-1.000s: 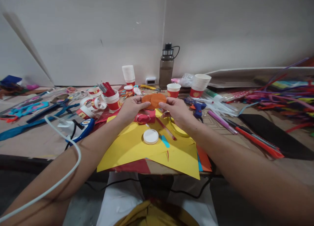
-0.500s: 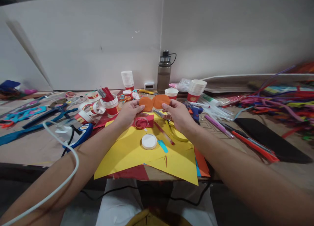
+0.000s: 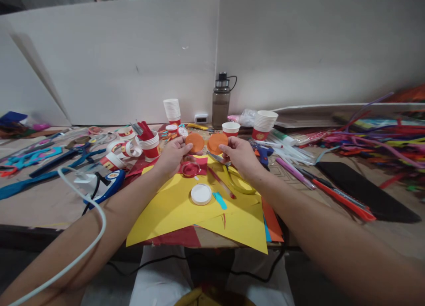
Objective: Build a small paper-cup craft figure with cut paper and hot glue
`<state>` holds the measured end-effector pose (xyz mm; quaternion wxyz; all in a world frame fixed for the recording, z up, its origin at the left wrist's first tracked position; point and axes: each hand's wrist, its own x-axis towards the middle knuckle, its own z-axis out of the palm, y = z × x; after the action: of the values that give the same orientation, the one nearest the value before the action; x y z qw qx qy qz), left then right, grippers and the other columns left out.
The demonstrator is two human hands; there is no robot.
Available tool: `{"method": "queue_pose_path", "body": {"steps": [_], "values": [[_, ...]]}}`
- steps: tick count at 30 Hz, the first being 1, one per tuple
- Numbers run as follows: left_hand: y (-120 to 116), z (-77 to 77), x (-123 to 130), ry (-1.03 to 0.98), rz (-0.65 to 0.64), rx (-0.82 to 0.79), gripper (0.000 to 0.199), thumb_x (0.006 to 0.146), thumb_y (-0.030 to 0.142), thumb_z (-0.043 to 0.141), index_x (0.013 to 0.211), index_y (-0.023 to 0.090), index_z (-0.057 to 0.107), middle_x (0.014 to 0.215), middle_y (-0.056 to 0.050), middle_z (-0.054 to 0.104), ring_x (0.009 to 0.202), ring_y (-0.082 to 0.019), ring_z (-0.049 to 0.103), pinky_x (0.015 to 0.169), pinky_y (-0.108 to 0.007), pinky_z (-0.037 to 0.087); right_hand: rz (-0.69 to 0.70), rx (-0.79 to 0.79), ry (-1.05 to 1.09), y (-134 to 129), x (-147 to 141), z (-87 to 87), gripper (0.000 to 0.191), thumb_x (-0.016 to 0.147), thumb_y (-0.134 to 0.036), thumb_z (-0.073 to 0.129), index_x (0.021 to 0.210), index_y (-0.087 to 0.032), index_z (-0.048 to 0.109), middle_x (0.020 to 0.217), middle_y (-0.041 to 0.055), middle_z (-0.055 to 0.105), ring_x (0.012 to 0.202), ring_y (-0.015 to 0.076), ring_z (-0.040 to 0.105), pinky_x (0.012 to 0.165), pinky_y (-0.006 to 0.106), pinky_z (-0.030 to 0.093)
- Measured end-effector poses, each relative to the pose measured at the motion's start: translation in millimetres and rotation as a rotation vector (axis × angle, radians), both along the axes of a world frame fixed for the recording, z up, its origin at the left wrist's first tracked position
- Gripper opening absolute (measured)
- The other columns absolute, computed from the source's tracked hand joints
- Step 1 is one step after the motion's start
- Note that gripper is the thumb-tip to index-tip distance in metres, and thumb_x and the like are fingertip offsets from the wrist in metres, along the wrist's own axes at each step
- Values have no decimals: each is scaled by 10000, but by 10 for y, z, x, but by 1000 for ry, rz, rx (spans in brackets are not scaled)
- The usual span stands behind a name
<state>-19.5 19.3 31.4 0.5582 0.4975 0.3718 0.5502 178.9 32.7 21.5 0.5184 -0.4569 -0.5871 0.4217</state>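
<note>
Between thumb and fingers, my left hand (image 3: 173,154) pinches a round orange paper disc (image 3: 195,142). My right hand (image 3: 241,155) pinches orange paper discs (image 3: 217,142), which look like two overlapping circles. A narrow gap separates the two hands' pieces, held up above the table. Just below my right hand lie yellow-handled scissors (image 3: 237,182), blades pointing left, on yellow paper sheets (image 3: 166,213). A white round lid (image 3: 201,194), a clear round container (image 3: 190,167) on red paper, a red pen (image 3: 221,182) and a blue paper strip (image 3: 219,200) also rest there.
A water bottle (image 3: 221,102) stands at the back, with paper cup stacks (image 3: 264,122) either side. Red-and-white cups (image 3: 149,146) hold pens. A blue glue gun (image 3: 264,153), box cutter (image 3: 348,199) and black phone-like slab (image 3: 368,191) lie right. A white cable (image 3: 102,222) crosses my left forearm.
The orange pieces were touching or overlapping and are now apart. In my right hand, the pieces overlap more closely. The whole view has shifted slightly.
</note>
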Motion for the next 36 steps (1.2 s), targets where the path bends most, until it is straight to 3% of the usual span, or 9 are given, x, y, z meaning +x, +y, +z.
{"method": "queue_pose_path", "body": {"steps": [7, 10, 13, 16, 19, 24, 27, 31, 36], "values": [[6, 2, 7, 17, 14, 8, 180, 773, 155, 660, 926, 124, 572, 780, -44, 706, 618, -143, 700, 467, -179, 494, -31, 27, -507, -22, 55, 18, 36, 732, -180, 632, 734, -188, 667, 562, -8, 609, 460, 116, 505, 468, 241, 380], [1, -5, 11, 8, -20, 8, 187, 769, 164, 664, 926, 129, 568, 798, -45, 708, 613, -137, 695, 454, -171, 480, -48, 48, -613, -58, 58, 43, 62, 717, -150, 640, 726, -188, 687, 563, 8, 607, 501, 140, 521, 521, 267, 390], [-9, -7, 16, -10, -51, -4, 191, 766, 163, 665, 926, 130, 567, 803, -48, 708, 613, -136, 695, 448, -167, 474, -58, 57, -707, -81, 62, 50, 81, 715, -137, 642, 751, -176, 703, 637, 49, 633, 588, 183, 567, 604, 312, 429], [-14, 4, 9, -29, -76, -23, 212, 767, 169, 665, 953, 127, 572, 795, -49, 707, 640, -145, 704, 472, -172, 490, -111, 117, -779, -111, 57, 60, 216, 730, -150, 651, 940, -152, 702, 906, 130, 666, 843, 268, 617, 767, 389, 468], [-17, 28, -6, -24, -68, -54, 220, 760, 199, 679, 939, 135, 569, 797, -50, 712, 668, -159, 713, 538, -205, 532, -164, 364, -785, -163, 25, 100, 470, 790, -262, 662, 1242, -164, 580, 1216, 171, 558, 1105, 314, 548, 942, 460, 448], [-69, 78, 47, 95, 10, -15, 211, 739, 216, 690, 902, 135, 583, 754, -43, 709, 624, -159, 699, 562, -236, 535, -71, 666, -775, -280, -66, 182, 678, 817, -294, 663, 1435, -243, 389, 1368, 129, 466, 1265, 310, 428, 1053, 489, 412], [-138, 100, 133, 182, 3, 39, 206, 727, 203, 692, 903, 139, 604, 686, -23, 693, 595, -157, 674, 578, -259, 536, 5, 710, -876, -315, -110, 163, 750, 791, -221, 679, 1463, -266, 351, 1390, 107, 479, 1267, 326, 415, 1062, 533, 394], [-209, 103, 207, 234, -20, 92, 182, 725, 172, 692, 883, 153, 604, 602, 15, 649, 536, -126, 624, 544, -231, 505, 65, 700, -865, -290, -118, 104, 681, 788, -107, 619, 1426, -229, 416, 1349, 119, 540, 1236, 298, 471, 1030, 514, 421], [-216, 76, 187, -19, -246, 22, 242, 777, 323, 698, 909, 143, 605, 838, -52, 696, 690, -137, 669, 698, -278, 549, 109, 604, -602, -279, -88, 132, 549, 779, -176, 682, 1307, -224, 542, 1279, 90, 619, 1170, 240, 570, 1004, 431, 458]]}}
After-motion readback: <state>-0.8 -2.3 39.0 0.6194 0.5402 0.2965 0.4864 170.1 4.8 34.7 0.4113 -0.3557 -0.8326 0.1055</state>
